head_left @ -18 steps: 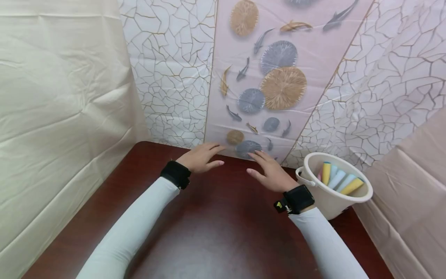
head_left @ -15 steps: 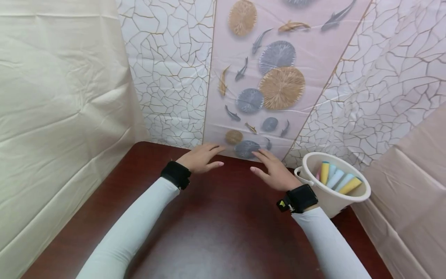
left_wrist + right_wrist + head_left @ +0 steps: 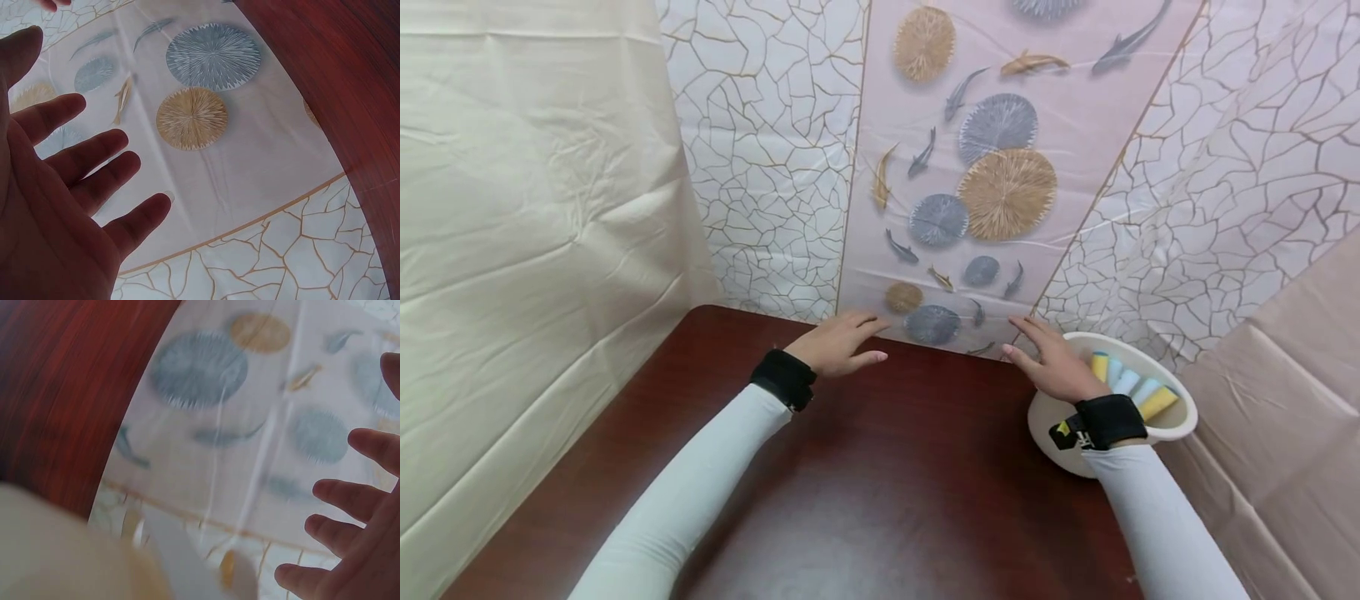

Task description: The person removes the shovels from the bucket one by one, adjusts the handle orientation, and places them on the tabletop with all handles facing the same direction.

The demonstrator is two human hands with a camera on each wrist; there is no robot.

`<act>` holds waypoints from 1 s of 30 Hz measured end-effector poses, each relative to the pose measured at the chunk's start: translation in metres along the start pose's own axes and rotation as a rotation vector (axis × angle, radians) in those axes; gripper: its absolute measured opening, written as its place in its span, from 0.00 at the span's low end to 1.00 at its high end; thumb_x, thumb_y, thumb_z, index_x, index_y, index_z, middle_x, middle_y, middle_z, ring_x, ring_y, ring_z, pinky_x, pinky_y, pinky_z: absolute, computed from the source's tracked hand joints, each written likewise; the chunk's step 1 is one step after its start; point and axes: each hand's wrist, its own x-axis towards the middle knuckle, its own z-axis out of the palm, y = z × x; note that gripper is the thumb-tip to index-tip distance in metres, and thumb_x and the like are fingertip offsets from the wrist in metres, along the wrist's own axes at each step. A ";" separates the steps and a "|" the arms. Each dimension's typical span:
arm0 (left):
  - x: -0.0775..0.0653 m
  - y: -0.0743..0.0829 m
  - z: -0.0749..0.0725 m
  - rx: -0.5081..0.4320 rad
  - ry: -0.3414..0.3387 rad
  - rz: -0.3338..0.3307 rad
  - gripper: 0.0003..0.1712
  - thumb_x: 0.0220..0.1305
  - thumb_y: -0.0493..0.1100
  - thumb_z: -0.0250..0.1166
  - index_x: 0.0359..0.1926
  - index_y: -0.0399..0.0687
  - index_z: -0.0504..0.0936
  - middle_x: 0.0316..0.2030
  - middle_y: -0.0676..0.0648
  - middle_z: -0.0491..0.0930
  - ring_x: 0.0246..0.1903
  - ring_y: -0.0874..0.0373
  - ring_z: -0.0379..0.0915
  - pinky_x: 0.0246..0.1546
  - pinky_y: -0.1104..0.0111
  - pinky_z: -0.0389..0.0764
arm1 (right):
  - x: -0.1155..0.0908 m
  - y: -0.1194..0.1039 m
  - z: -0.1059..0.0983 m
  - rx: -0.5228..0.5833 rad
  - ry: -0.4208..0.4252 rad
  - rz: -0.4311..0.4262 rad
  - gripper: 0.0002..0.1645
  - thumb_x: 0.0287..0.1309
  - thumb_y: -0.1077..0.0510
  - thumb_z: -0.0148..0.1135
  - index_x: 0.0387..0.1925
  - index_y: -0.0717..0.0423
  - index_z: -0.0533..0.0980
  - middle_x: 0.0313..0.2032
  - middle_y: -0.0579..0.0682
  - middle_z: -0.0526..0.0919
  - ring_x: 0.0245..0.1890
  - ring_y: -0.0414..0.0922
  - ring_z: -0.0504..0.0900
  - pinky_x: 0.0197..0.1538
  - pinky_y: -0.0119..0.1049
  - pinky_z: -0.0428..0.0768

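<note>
My left hand (image 3: 837, 344) hovers over the far side of the dark red table (image 3: 865, 450), holding nothing. In the left wrist view its fingers are spread and mostly straight. Off to the right, my right hand (image 3: 1054, 365) has extended fingers and also holds nothing; it overlaps the near left part of an off-white bucket (image 3: 1186, 425) in the head view. Yellow and pale blue cylindrical rolls (image 3: 1157, 403) lean inside the bucket. The right wrist view shows the bucket (image 3: 56, 550) large and blurred beside the right hand (image 3: 350, 519). Part of the bucket's rim is hidden behind that hand.
A patterned cloth wall (image 3: 775, 167) with a fish and round-leaf panel (image 3: 887, 258) rises behind the table's back edge. Beige cloth (image 3: 535, 208) hangs along the left side, and more cloth (image 3: 1292, 392) closes off the right, just past the bucket.
My right hand has moved right, from left of the bucket to in front of its left side. The left hand has stayed almost in place.
</note>
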 end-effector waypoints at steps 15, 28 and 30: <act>-0.001 0.005 0.004 -0.025 0.007 -0.004 0.38 0.77 0.65 0.53 0.79 0.54 0.63 0.75 0.42 0.65 0.76 0.45 0.59 0.76 0.51 0.61 | -0.036 0.071 -0.038 -0.068 0.033 0.085 0.43 0.80 0.40 0.46 0.79 0.66 0.54 0.73 0.82 0.52 0.73 0.80 0.51 0.68 0.76 0.54; -0.002 0.006 0.004 -0.060 -0.007 -0.014 0.38 0.77 0.65 0.53 0.80 0.55 0.62 0.76 0.42 0.65 0.77 0.45 0.59 0.76 0.51 0.62 | -0.078 0.137 -0.053 -0.062 0.033 0.241 0.45 0.81 0.40 0.38 0.77 0.74 0.48 0.70 0.86 0.51 0.69 0.83 0.50 0.64 0.79 0.55; -0.002 0.007 0.005 -0.063 -0.015 -0.014 0.38 0.77 0.65 0.52 0.80 0.55 0.61 0.76 0.42 0.65 0.77 0.45 0.59 0.76 0.51 0.63 | -0.083 0.146 -0.052 -0.069 0.030 0.259 0.46 0.81 0.40 0.37 0.77 0.74 0.47 0.69 0.86 0.51 0.68 0.83 0.52 0.63 0.79 0.57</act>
